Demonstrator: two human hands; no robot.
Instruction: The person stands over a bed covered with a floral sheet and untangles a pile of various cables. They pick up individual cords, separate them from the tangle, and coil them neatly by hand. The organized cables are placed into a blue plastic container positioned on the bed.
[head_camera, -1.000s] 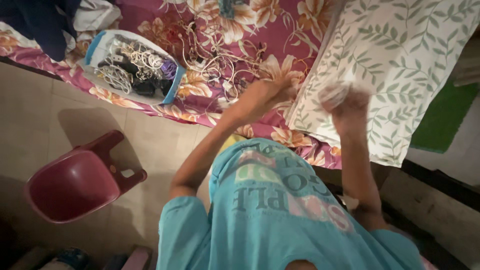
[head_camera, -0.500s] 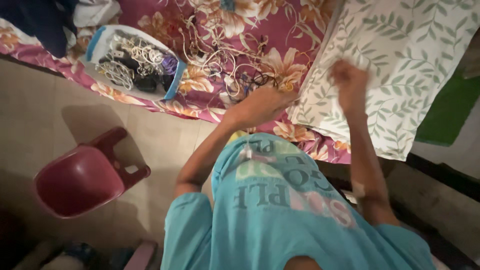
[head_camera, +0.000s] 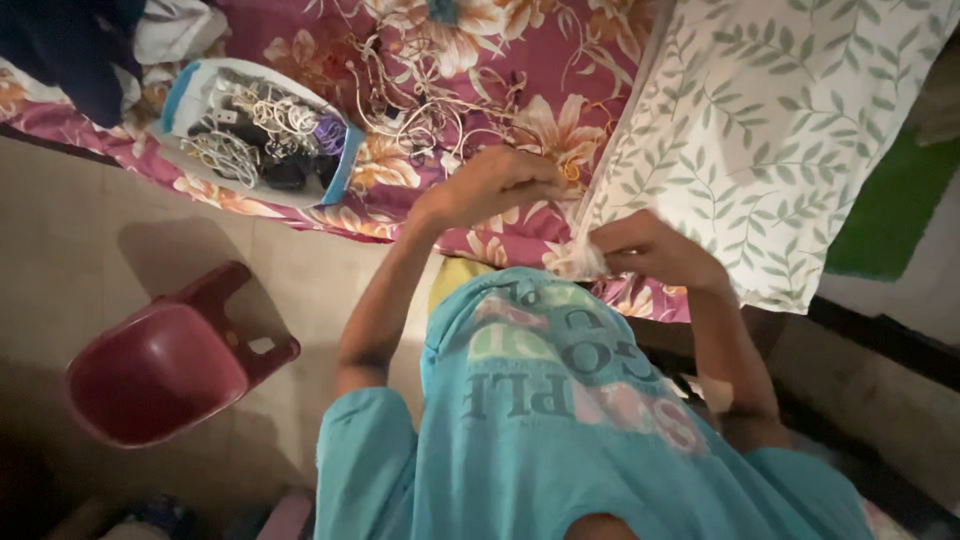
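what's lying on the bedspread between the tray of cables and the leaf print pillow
In the head view, a loose tangle of white cables lies on the floral bedspread between the tray and the leaf-print pillow. The left hand hovers at its near edge.

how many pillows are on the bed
1: the leaf-print pillow lies at the right of the floral bedsheet; the right hand grips its lower corner, the left hand just beside. Others may lie out of view.

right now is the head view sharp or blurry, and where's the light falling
Head view: fairly sharp, soft on the left hand and right hand; light falls warm on the leaf-print pillow and floral sheet, while the red stool casts a shadow on the floor and the edges go dark.
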